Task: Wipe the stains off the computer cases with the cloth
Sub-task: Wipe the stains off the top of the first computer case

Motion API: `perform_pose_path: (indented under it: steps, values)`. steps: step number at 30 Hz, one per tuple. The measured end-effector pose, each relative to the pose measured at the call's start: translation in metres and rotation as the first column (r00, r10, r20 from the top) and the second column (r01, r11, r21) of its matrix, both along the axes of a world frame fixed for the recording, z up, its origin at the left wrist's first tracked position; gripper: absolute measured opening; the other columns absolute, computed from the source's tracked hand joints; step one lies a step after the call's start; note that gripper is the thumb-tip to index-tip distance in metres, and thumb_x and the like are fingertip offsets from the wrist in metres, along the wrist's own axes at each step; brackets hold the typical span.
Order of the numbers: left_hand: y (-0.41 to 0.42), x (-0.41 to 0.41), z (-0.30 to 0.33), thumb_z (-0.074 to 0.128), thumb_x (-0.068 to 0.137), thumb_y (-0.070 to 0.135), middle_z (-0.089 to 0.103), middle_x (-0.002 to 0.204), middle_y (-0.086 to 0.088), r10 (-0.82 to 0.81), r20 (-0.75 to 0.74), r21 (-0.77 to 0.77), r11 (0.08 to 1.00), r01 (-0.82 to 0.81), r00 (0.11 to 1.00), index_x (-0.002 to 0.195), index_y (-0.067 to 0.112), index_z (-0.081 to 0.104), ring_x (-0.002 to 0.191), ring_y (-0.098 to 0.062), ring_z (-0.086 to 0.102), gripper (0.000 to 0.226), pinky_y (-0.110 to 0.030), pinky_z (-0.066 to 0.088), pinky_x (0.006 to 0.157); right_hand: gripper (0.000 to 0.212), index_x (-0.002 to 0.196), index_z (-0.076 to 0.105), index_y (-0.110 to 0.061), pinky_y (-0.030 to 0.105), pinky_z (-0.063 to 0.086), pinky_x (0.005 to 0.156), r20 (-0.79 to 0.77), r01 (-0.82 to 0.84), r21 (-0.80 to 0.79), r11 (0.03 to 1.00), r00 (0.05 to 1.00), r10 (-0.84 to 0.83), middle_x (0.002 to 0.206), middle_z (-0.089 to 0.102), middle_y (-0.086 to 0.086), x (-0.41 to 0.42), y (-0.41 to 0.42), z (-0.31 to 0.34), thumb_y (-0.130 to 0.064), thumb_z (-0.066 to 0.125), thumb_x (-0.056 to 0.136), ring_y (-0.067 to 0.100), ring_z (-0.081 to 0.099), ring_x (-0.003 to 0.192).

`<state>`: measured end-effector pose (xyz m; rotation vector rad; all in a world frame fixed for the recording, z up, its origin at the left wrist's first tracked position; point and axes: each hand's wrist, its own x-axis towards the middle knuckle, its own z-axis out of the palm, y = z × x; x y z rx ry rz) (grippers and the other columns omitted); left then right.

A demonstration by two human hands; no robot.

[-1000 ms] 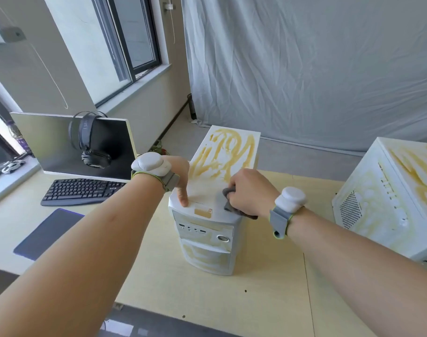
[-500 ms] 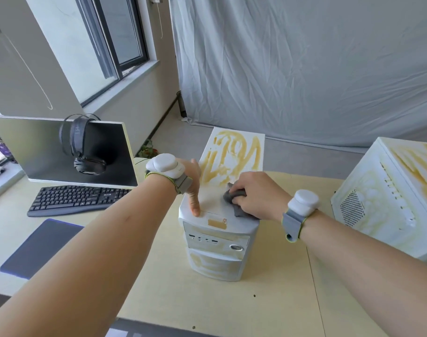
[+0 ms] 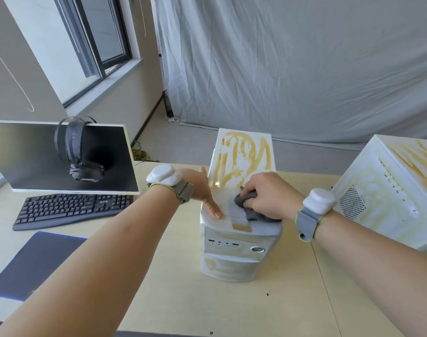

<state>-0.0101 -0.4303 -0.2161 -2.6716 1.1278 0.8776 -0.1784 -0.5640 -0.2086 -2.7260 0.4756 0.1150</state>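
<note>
Right hand (image 3: 268,194): fingers curled round a bunched grey cloth (image 3: 250,206), pressing it onto the top panel of the white tower case (image 3: 234,242), near the front edge. Left hand (image 3: 202,188): fingers straight, laid against the case's left top edge, thumb flat on the panel; it holds nothing. Both wrists carry grey straps with white pods.

Tower case stands upright at mid-table, front panel toward the camera. Yellow-brown stains (image 3: 244,156) cover the far half of its top; the near half, around the cloth, looks pale. Fainter yellow smears show on the lower front.

Second white case (image 3: 387,198) stands to the right, well apart from the first, with yellow streaks on its top and side and a round vent grille low on the side.

Left of the tower on the table (image 3: 232,307): a monitor (image 3: 37,156) with headphones (image 3: 81,152) hung over its top edge, a black keyboard (image 3: 69,207) in front of it, a dark mouse mat (image 3: 39,261) nearer the camera. Grey backdrop sheet (image 3: 292,69) hangs behind; window (image 3: 95,32) at upper left.
</note>
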Motion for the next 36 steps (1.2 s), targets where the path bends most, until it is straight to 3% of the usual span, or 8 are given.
perform_pose_path:
  steps: [5, 12, 17, 20, 24, 28, 31, 36]
  values:
    - [0.007, -0.002, 0.004, 0.084, 0.058, 0.071, 0.049, 0.147, -0.009, -0.024, -0.029, -0.084, 0.996, 0.022, 0.999, 0.159, 0.003, 0.010, 0.133, -0.033, 0.048, 0.142, -0.043, 0.040, 0.110, 0.017, 0.078, 0.070, -0.003, 0.034, 0.049, 0.062, 0.085, 0.231, -0.119, 0.966, 0.971, -0.222, 0.079, 0.066, 0.011, 0.035, 0.013, -0.001, -0.015, 0.058, 0.082, 0.031, 0.061, 0.075]
    - [0.024, -0.006, -0.006, 0.083, 0.061, 0.071, 0.053, 0.122, -0.004, 0.023, -0.118, -0.236, 0.970, -0.051, 0.993, 0.146, 0.002, 0.034, 0.108, -0.025, 0.054, 0.120, -0.033, 0.042, 0.088, 0.013, 0.073, 0.075, -0.009, 0.037, 0.052, 0.055, -0.107, 0.163, -0.058, 0.985, 0.980, -0.169, 0.074, 0.071, 0.012, 0.033, 0.030, 0.014, -0.018, 0.065, 0.076, 0.026, 0.065, 0.069]
    - [0.032, -0.001, -0.017, 0.081, 0.057, 0.076, 0.053, 0.121, -0.003, 0.033, -0.191, -0.259, 0.962, -0.082, 0.981, 0.148, 0.005, 0.032, 0.106, -0.025, 0.052, 0.126, -0.034, 0.041, 0.089, 0.009, 0.090, 0.066, -0.015, 0.034, 0.046, 0.070, 0.216, 0.193, -0.051, 0.980, 0.960, -0.178, 0.093, 0.066, 0.003, 0.065, 0.048, 0.010, -0.016, 0.060, 0.084, 0.025, 0.059, 0.089]
    - [0.032, 0.000, -0.020, 0.082, 0.065, 0.069, 0.042, 0.147, -0.004, -0.040, -0.237, -0.315, 0.948, -0.037, 0.971, 0.158, 0.029, 0.022, 0.130, -0.028, 0.047, 0.117, -0.033, 0.037, 0.104, 0.017, 0.097, 0.069, -0.018, 0.038, 0.048, 0.084, 0.153, 0.081, -0.029, 0.996, 0.985, -0.076, 0.103, 0.062, 0.002, 0.077, 0.064, -0.011, -0.012, 0.058, 0.085, 0.025, 0.057, 0.097]
    - [0.034, -0.001, -0.014, 0.078, 0.065, 0.075, 0.050, 0.123, -0.004, -0.012, -0.192, -0.261, 0.964, -0.039, 0.981, 0.143, 0.007, 0.044, 0.106, -0.027, 0.051, 0.109, -0.033, 0.041, 0.090, 0.016, 0.093, 0.074, -0.020, 0.037, 0.052, 0.083, 0.060, 0.108, -0.110, 0.988, 0.993, -0.102, 0.100, 0.067, 0.001, 0.053, 0.052, -0.007, -0.016, 0.061, 0.084, 0.023, 0.060, 0.095]
    - [0.034, 0.001, -0.015, 0.078, 0.058, 0.079, 0.051, 0.118, -0.002, 0.007, -0.198, -0.262, 0.963, -0.060, 0.980, 0.137, 0.006, 0.047, 0.103, -0.025, 0.052, 0.111, -0.036, 0.045, 0.091, 0.015, 0.074, 0.071, -0.012, 0.029, 0.046, 0.062, -0.126, 0.232, -0.208, 0.950, 0.957, -0.261, 0.075, 0.063, 0.005, 0.026, 0.027, 0.015, -0.008, 0.056, 0.076, 0.026, 0.058, 0.073]
    - [0.034, 0.003, -0.019, 0.079, 0.058, 0.078, 0.052, 0.118, -0.002, 0.000, -0.195, -0.292, 0.955, -0.058, 0.981, 0.137, 0.004, 0.046, 0.103, -0.025, 0.053, 0.113, -0.037, 0.046, 0.092, 0.015, 0.061, 0.060, -0.007, 0.028, 0.039, 0.052, -0.125, 0.291, -0.259, 0.921, 0.935, -0.331, 0.061, 0.054, 0.007, 0.038, 0.030, 0.019, -0.013, 0.058, 0.075, 0.028, 0.052, 0.060]
    - [0.031, 0.001, -0.018, 0.078, 0.071, 0.070, 0.053, 0.121, -0.009, -0.063, -0.173, -0.292, 0.956, 0.010, 0.983, 0.138, 0.006, 0.049, 0.099, -0.025, 0.050, 0.097, -0.030, 0.039, 0.086, 0.020, 0.094, 0.079, -0.017, 0.039, 0.051, 0.083, 0.157, 0.145, -0.067, 0.987, 0.979, -0.133, 0.097, 0.067, 0.005, 0.063, 0.079, -0.013, -0.014, 0.061, 0.086, 0.023, 0.060, 0.093]
